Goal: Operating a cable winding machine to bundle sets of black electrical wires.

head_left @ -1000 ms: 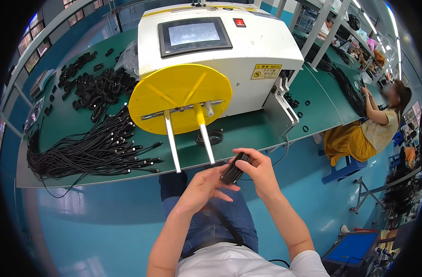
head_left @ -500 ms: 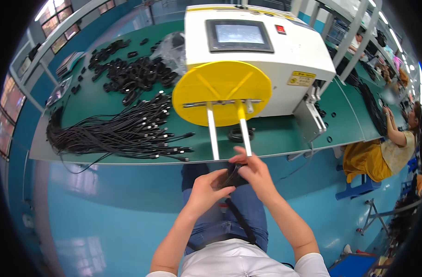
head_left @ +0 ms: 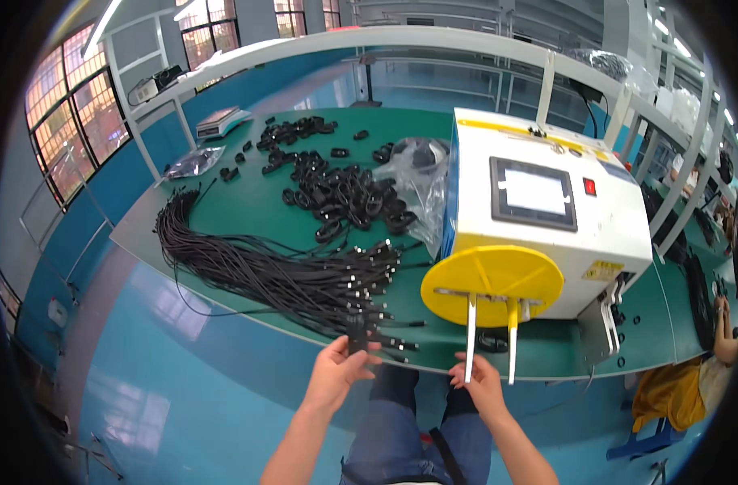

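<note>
My left hand (head_left: 340, 373) is closed on a bundled black cable (head_left: 357, 333), held upright at the front edge of the table beside the cable pile. The bundle is somewhat blurred. My right hand (head_left: 483, 386) is at the table edge, by the silver prong of a winding machine's yellow disc (head_left: 498, 271). Its fingers are apart and loosely bent, with nothing visible in them; the prong crosses in front of part of them. Left of the disc lies a thick pile of straight black cables (head_left: 264, 263) with metal plugs. A coiled black cable (head_left: 490, 339) lies under the disc.
Many wound black cables (head_left: 344, 190) are heaped on the green table (head_left: 239, 210), next to a clear plastic bag (head_left: 421, 182). The white machine (head_left: 482, 194) with a screen stands at right. A scale (head_left: 221, 121) is at far left. A seated person (head_left: 712, 364) works at far right.
My hands have moved apart: the left has carried the bundled cable left toward the cable pile, and the right has moved beside the disc's prongs. The view has swung left and up.
</note>
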`<act>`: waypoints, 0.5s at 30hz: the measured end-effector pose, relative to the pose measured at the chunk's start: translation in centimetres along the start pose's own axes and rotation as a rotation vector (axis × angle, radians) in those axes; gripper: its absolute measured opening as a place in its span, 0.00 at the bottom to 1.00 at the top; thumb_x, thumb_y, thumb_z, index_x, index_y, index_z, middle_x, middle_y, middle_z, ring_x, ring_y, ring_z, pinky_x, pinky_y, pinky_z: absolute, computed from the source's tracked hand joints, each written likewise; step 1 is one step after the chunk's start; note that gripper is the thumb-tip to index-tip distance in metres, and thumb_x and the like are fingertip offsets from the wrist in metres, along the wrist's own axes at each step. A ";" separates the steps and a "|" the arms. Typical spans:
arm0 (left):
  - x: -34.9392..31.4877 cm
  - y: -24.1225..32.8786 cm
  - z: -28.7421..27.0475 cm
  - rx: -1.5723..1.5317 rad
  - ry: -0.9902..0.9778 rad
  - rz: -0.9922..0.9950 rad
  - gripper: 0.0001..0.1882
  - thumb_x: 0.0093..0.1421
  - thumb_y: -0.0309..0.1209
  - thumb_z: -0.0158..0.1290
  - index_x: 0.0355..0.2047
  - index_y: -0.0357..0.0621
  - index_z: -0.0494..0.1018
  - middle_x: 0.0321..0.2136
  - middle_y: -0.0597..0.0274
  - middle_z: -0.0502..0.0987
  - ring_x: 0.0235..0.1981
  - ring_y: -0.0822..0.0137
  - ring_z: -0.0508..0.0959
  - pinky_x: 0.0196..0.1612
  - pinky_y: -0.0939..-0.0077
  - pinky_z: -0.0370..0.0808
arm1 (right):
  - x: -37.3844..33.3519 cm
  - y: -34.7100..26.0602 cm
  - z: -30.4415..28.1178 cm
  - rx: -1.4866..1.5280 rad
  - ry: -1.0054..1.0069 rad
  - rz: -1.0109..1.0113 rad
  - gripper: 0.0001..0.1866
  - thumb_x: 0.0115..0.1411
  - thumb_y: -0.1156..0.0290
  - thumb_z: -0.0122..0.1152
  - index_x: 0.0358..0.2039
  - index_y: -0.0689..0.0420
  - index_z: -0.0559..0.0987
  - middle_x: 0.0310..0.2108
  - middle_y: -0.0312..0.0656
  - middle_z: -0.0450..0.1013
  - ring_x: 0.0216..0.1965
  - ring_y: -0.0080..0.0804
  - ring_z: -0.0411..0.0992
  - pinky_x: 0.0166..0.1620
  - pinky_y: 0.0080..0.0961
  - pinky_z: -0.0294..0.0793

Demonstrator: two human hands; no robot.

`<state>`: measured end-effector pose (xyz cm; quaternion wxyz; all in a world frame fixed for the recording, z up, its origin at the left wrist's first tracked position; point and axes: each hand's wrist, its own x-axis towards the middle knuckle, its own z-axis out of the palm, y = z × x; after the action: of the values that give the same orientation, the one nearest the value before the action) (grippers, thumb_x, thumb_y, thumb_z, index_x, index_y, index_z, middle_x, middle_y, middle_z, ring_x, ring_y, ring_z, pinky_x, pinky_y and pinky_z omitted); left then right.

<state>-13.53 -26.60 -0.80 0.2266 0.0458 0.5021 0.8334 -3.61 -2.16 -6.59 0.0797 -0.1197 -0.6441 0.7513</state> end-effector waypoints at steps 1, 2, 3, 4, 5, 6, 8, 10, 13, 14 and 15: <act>1.1 0.8 -0.5 0.038 0.034 0.029 0.17 0.56 0.25 0.56 0.46 0.35 0.70 0.37 0.57 0.77 0.35 0.70 0.78 0.29 0.84 0.74 | 0.2 0.4 0.0 -0.005 0.000 0.043 0.17 0.59 0.76 0.53 0.49 0.65 0.70 0.32 0.45 0.74 0.29 0.25 0.73 0.33 0.17 0.73; 2.5 1.4 -0.9 0.076 0.066 0.055 0.16 0.56 0.25 0.56 0.45 0.36 0.70 0.37 0.58 0.78 0.34 0.72 0.78 0.28 0.85 0.73 | 0.4 0.8 -0.1 -0.008 -0.005 0.029 0.17 0.59 0.76 0.53 0.49 0.65 0.70 0.32 0.45 0.74 0.29 0.25 0.73 0.33 0.17 0.73; 4.4 1.9 -1.3 0.074 0.063 0.071 0.16 0.56 0.25 0.56 0.45 0.36 0.70 0.37 0.58 0.78 0.34 0.72 0.78 0.28 0.85 0.73 | 0.5 1.0 -0.3 -0.033 -0.010 0.037 0.15 0.60 0.76 0.53 0.48 0.66 0.71 0.31 0.45 0.75 0.27 0.25 0.73 0.31 0.17 0.73; 6.8 2.3 -1.9 0.173 0.100 0.030 0.16 0.57 0.26 0.55 0.46 0.36 0.69 0.37 0.59 0.77 0.31 0.73 0.76 0.26 0.85 0.72 | 0.5 1.2 -0.4 -0.057 -0.013 0.046 0.14 0.60 0.76 0.53 0.46 0.67 0.72 0.30 0.45 0.75 0.26 0.25 0.73 0.29 0.17 0.74; 9.5 2.6 -2.4 0.271 0.136 -0.015 0.16 0.57 0.26 0.54 0.46 0.36 0.69 0.38 0.60 0.77 0.28 0.74 0.75 0.24 0.84 0.71 | 0.6 1.2 -0.7 -0.062 -0.014 0.035 0.14 0.60 0.76 0.53 0.46 0.67 0.72 0.30 0.45 0.75 0.26 0.25 0.73 0.29 0.17 0.74; 12.5 2.6 -3.2 0.335 0.141 0.006 0.16 0.56 0.28 0.56 0.44 0.36 0.69 0.36 0.61 0.77 0.25 0.76 0.73 0.21 0.84 0.68 | 0.5 1.1 -1.0 -0.043 -0.022 0.057 0.13 0.60 0.76 0.53 0.46 0.67 0.72 0.30 0.46 0.75 0.26 0.25 0.73 0.29 0.18 0.74; 19.5 3.7 -4.7 0.550 0.160 0.119 0.19 0.53 0.31 0.60 0.43 0.35 0.69 0.31 0.63 0.77 0.19 0.77 0.70 0.17 0.84 0.65 | 0.8 1.0 -1.3 -0.006 -0.043 0.098 0.13 0.61 0.77 0.52 0.45 0.68 0.72 0.30 0.47 0.75 0.26 0.25 0.74 0.28 0.18 0.75; 26.3 6.6 -5.0 0.754 0.238 0.350 0.23 0.50 0.30 0.63 0.43 0.32 0.68 0.27 0.64 0.76 0.14 0.75 0.69 0.14 0.82 0.64 | 0.9 1.4 -1.5 -0.014 -0.050 0.087 0.13 0.61 0.77 0.52 0.45 0.68 0.72 0.30 0.47 0.75 0.26 0.26 0.74 0.28 0.19 0.75; 32.8 8.2 -9.2 1.073 0.612 0.663 0.30 0.46 0.26 0.63 0.49 0.29 0.65 0.27 0.59 0.75 0.20 0.69 0.74 0.21 0.78 0.72 | 0.8 1.7 -0.9 -0.025 -0.090 0.097 0.13 0.61 0.76 0.52 0.45 0.69 0.72 0.30 0.48 0.75 0.26 0.27 0.74 0.28 0.20 0.76; 32.9 7.3 -10.5 1.077 0.630 0.662 0.30 0.46 0.26 0.63 0.49 0.29 0.65 0.27 0.59 0.75 0.20 0.69 0.74 0.21 0.78 0.72 | 0.8 1.6 -0.6 -0.008 -0.109 0.091 0.13 0.61 0.76 0.52 0.45 0.69 0.72 0.30 0.48 0.75 0.26 0.27 0.74 0.28 0.20 0.76; 32.7 5.2 -9.1 1.217 0.612 0.862 0.30 0.46 0.25 0.63 0.50 0.32 0.65 0.31 0.57 0.75 0.26 0.67 0.75 0.26 0.77 0.73 | 0.8 1.7 -1.0 0.002 -0.090 0.090 0.13 0.61 0.76 0.52 0.45 0.69 0.71 0.30 0.48 0.74 0.27 0.28 0.74 0.28 0.20 0.76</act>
<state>-47.21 -22.21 -5.74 -0.3271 0.1205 0.8460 0.4034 -4.05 -1.22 -8.47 0.0169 -0.1147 -0.6403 0.7593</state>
